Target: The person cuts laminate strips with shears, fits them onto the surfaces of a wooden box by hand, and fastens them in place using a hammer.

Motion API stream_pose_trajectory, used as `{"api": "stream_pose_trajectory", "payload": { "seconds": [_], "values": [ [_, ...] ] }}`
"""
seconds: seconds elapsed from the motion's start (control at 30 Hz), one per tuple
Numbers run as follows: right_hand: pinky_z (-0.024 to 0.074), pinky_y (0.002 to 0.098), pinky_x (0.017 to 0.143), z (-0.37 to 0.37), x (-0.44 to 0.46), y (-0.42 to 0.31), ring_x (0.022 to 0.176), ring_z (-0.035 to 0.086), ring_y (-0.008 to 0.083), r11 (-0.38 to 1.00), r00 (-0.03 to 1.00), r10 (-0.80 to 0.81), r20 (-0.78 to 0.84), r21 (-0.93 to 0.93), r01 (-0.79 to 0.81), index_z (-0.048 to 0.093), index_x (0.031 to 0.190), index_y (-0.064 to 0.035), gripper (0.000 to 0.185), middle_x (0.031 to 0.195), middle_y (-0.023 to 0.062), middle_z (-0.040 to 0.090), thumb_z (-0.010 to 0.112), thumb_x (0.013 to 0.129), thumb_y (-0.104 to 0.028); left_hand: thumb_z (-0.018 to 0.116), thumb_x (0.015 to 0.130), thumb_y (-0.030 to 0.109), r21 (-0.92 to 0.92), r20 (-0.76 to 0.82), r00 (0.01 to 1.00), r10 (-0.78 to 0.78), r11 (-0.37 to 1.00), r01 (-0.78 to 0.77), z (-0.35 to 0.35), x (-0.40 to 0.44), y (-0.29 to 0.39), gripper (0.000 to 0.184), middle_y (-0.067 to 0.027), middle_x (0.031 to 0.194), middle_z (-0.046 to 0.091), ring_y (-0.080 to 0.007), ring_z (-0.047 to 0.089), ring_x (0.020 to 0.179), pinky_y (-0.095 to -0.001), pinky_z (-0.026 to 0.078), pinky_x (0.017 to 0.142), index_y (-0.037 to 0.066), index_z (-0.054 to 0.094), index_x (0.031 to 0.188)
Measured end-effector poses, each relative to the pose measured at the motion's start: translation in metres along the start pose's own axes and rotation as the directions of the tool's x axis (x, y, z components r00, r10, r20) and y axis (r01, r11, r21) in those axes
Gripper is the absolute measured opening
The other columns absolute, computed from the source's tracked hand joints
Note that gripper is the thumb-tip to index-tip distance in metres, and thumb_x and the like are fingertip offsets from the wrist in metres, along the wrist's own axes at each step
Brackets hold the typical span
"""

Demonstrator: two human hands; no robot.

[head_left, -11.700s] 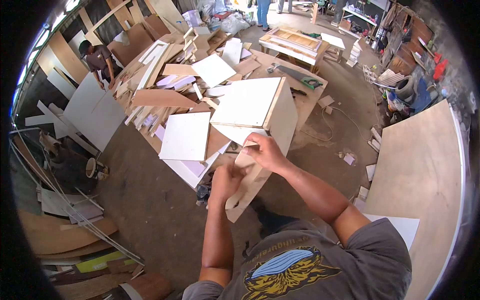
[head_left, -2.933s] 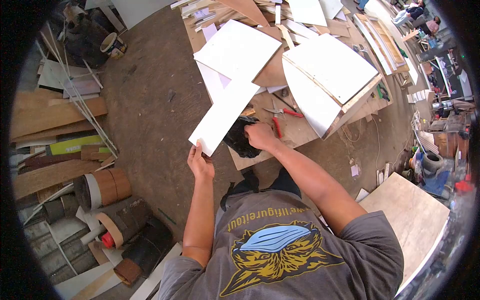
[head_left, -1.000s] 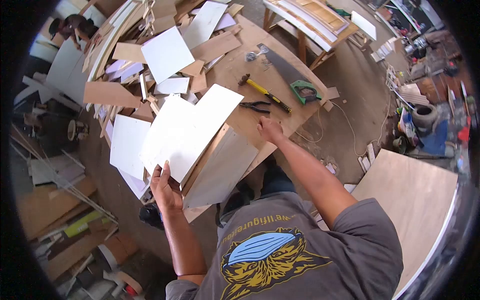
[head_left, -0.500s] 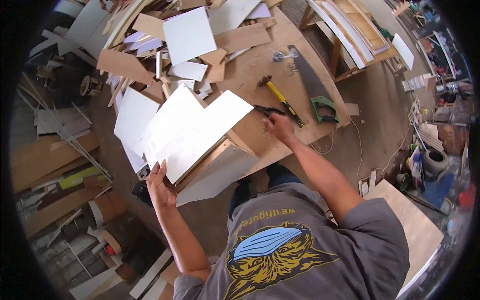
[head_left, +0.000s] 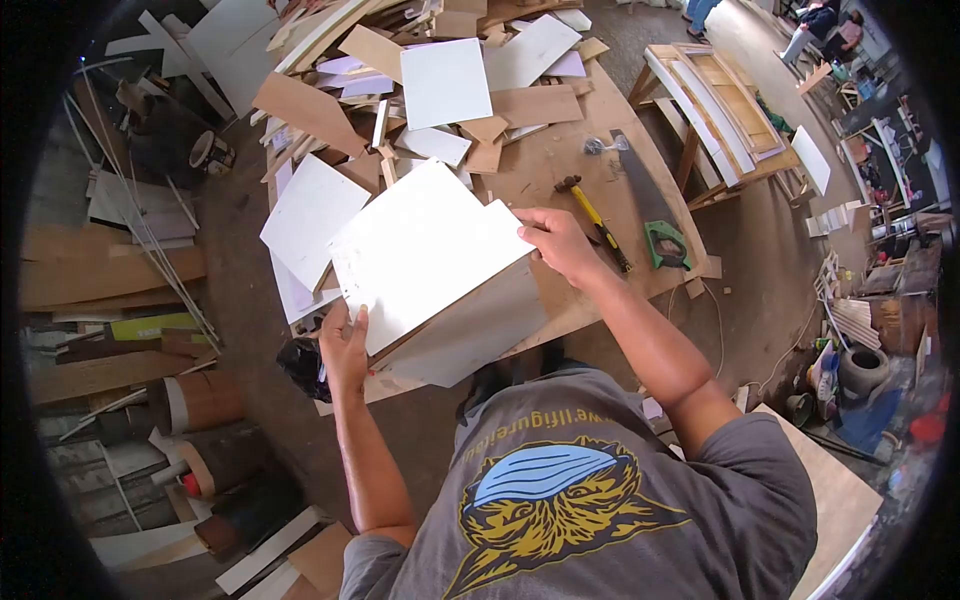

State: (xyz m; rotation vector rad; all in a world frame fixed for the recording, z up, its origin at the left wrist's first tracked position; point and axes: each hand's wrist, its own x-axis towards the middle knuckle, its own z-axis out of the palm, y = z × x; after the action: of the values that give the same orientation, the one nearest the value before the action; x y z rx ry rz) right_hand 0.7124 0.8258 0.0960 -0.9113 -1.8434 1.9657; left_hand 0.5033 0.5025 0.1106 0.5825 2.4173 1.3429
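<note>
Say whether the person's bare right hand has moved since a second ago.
Yes: leftward, away from the dark-bladed, green-handled handsaw; the bare right hand now grips the flat white board.

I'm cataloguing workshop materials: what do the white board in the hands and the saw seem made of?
White board: probably wood-based sheet, painted or laminated; the face looks flat, smooth and bright.
Saw: likely a metal blade, dark grey and flat; handle probably plastic, coloured green and black.
</note>
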Motion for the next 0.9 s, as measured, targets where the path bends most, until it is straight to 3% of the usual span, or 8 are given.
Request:
{"api": "stream_pose_trajectory", "payload": {
  "seconds": [0.07,0.2,0.23,0.3,0.43,0.6,0.7,0.9],
  "values": [
    [0.045,0.022,0.059,0.007,-0.003,0.005,0.069,0.053,0.0043,1.0,1.0,0.007,-0.014,0.002,-0.007,0.067,0.138,0.0015,0.039,0.102,0.0029,0.073,0.063,0.102,-0.01,0.07,0.104,0.022,0.101,-0.001,0.997,0.073,0.992,-0.073,-0.003,-0.006,-0.013,0.051,-0.0208,0.151,0.056,-0.0292,0.054,0.137,-0.0387,0.048,0.108,-0.005,0.059,0.145],
    [0.0529,0.0317,0.086,0.011,-0.003,0.018,0.097,0.069,0.0195,0.957,0.983,-0.15,-0.101,-0.266,0.119,0.069,0.132,0.005,0.038,0.117,0.0172,0.076,0.064,0.099,-0.014,0.063,0.108,0.018,-0.197,-0.05,0.992,-0.113,0.975,0.101,0.006,-0.02,-0.015,0.047,-0.021,0.158,0.051,-0.0298,0.05,0.144,-0.0386,0.044,0.114,-0.004,0.056,0.149],
    [0.0541,0.0341,0.092,0.014,-0.004,0.014,0.104,0.072,0.023,0.938,0.975,-0.192,-0.108,-0.313,0.149,0.069,0.13,0.0057,0.038,0.12,0.02,0.077,0.064,0.099,-0.015,0.059,0.109,0.016,-0.196,-0.071,0.996,0.06,0.978,-0.073,0.009,-0.02,-0.034,0.046,-0.0204,0.161,0.049,-0.0283,0.046,0.148,-0.0376,0.04,0.118,-0.003,0.053,0.151],
    [0.0517,0.036,0.1,0.018,-0.01,0.006,0.113,0.071,0.0252,0.942,0.97,-0.224,-0.095,-0.276,0.191,0.069,0.129,0.0065,0.038,0.12,0.0198,0.077,0.064,0.098,-0.015,0.057,0.11,0.017,-0.306,-0.052,0.992,0.112,0.944,-0.123,0.015,-0.021,-0.058,0.046,-0.0192,0.163,0.046,-0.0272,0.042,0.151,-0.0374,0.033,0.123,-0.003,0.053,0.152],
    [0.0524,0.0341,0.099,0.021,-0.01,0.011,0.112,0.072,0.0231,0.951,0.967,-0.23,-0.112,-0.237,0.199,0.069,0.13,0.006,0.039,0.121,0.019,0.077,0.065,0.099,-0.018,0.052,0.112,0.02,-0.483,-0.037,0.996,0.079,0.871,-0.087,0.022,-0.03,-0.065,0.045,-0.0174,0.165,0.044,-0.0276,0.04,0.153,-0.0397,0.027,0.126,-0.002,0.054,0.151],
    [0.052,0.033,0.1,0.021,-0.004,0.024,0.117,0.072,0.0244,0.901,0.95,-0.283,-0.135,-0.376,0.215,0.07,0.131,0.004,0.041,0.124,0.0225,0.075,0.066,0.099,-0.021,0.046,0.112,0.023,-0.362,-0.104,0.968,0.229,0.898,-0.251,0.025,-0.041,-0.063,0.045,-0.0162,0.168,0.037,-0.0301,0.035,0.155,-0.0443,0.024,0.128,-0.001,0.055,0.149],
    [0.0539,0.0347,0.094,0.022,-0.004,0.029,0.107,0.073,0.0252,0.876,0.924,-0.348,-0.159,-0.407,0.26,0.071,0.131,0.0018,0.041,0.116,0.0218,0.077,0.066,0.099,-0.023,0.042,0.112,0.025,-0.304,-0.135,0.946,0.294,0.897,-0.322,0.034,-0.043,-0.062,0.045,-0.0155,0.171,0.033,-0.0316,0.032,0.156,-0.0471,0.022,0.129,0.0,0.055,0.148],
    [0.0471,0.0289,0.069,0.01,-0.013,0.022,0.074,0.053,0.0102,0.964,0.973,-0.225,-0.053,-0.156,0.215,0.072,0.129,-0.0022,0.038,0.081,-0.0008,0.06,0.063,0.107,-0.032,0.045,0.109,0.02,-0.417,-0.199,0.923,0.328,0.825,-0.383,0.043,-0.04,-0.077,0.04,-0.0201,0.169,0.037,-0.0332,0.031,0.158,-0.0466,0.024,0.127,-0.001,0.06,0.14]
  ]
}}
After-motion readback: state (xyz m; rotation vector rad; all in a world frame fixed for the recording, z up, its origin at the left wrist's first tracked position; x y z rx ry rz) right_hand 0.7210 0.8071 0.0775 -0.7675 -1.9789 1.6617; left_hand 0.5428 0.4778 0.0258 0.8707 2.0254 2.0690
